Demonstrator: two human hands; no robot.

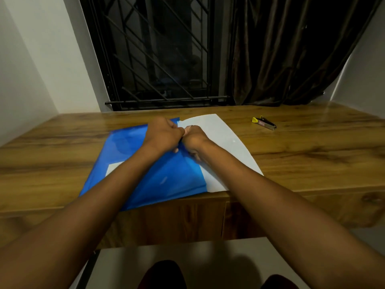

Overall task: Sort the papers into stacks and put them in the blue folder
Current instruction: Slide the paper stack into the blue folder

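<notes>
Blue folder (170,180), shiny, flat at the front edge of the counter (312,155). White papers (225,138) sticking out at its right side, far corner curled up a bit.

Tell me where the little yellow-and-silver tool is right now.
In the head view, the yellow-and-silver tool lies on the wooden desk, on its far right side, apart from the white papers.

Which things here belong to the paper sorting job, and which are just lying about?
Job: blue folder; white papers sticking out of its right side; left hand and right hand, both gripping the folder.
Lying about: small yellow and metal stapler, far right on the wooden desk.
</notes>
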